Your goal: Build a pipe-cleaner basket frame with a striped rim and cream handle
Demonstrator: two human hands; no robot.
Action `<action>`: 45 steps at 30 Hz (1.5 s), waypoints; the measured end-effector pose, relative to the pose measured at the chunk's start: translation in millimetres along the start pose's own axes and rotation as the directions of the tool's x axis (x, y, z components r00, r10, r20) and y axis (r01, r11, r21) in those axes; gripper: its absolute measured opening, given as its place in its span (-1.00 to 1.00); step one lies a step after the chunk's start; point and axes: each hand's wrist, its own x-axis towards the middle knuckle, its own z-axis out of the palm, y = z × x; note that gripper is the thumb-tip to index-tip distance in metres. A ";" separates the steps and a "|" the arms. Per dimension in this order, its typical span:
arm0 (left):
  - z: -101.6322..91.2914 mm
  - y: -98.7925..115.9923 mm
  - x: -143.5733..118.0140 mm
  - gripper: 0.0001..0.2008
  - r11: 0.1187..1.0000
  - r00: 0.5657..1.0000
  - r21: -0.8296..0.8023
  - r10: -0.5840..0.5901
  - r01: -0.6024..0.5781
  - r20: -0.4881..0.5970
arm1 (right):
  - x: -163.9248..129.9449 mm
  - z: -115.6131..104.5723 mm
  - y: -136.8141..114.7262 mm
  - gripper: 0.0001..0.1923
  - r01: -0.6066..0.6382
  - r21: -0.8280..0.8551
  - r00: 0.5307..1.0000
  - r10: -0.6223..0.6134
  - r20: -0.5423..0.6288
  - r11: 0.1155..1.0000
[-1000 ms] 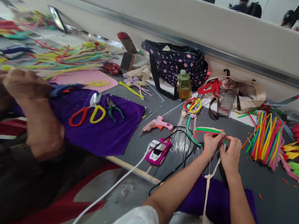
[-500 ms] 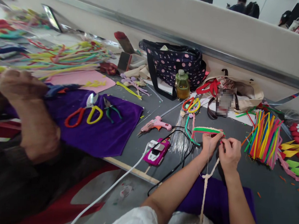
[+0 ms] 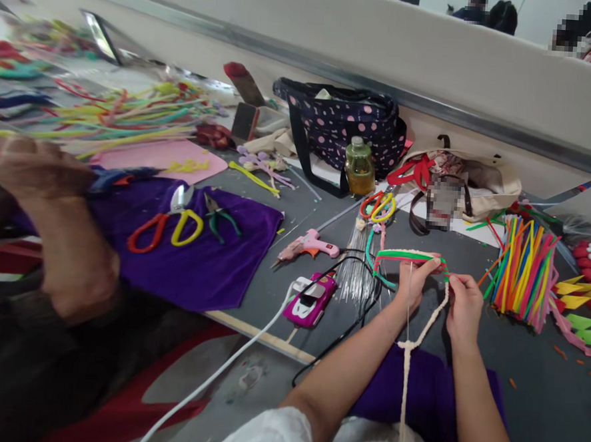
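Note:
My left hand (image 3: 414, 281) grips a bundle of green and red pipe cleaners (image 3: 406, 256) held level above the grey table (image 3: 530, 389). My right hand (image 3: 463, 304) pinches a cream fuzzy cord (image 3: 421, 337) close to the bundle's right end. The cord runs down from my hands past a knot to my lap, over a purple cloth (image 3: 427, 396). My two hands are a little apart, with the cord stretched between them.
A pink glue gun (image 3: 310, 242), a pink power strip (image 3: 311, 298) and a bunch of thin wires (image 3: 357, 268) lie left of my hands. Colourful sticks (image 3: 523, 271) lie right. Another person's hands (image 3: 38, 172) work at the far left above a cloth holding scissors (image 3: 168, 223).
My right hand has moved right, away from the left, and drawn the cream cord out taut. The view has shifted slightly.

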 end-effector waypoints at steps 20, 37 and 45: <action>1.3 1.6 5.3 -0.69 0.995 0.984 0.058 0.086 -0.078 -0.157 | -6.0 -2.5 -3.2 -0.78 0.436 -0.521 0.881 -0.466 0.082 0.734; 2.7 3.7 -2.8 -0.69 0.997 0.999 0.063 0.047 -0.047 0.005 | 2.1 -6.1 -4.3 -0.77 0.059 -0.247 0.973 0.000 0.231 0.967; 2.2 3.0 -0.4 -0.67 0.999 1.000 0.031 0.015 -0.014 -0.020 | 4.3 -5.4 -2.6 -0.75 -0.100 -0.119 0.928 0.136 0.347 0.988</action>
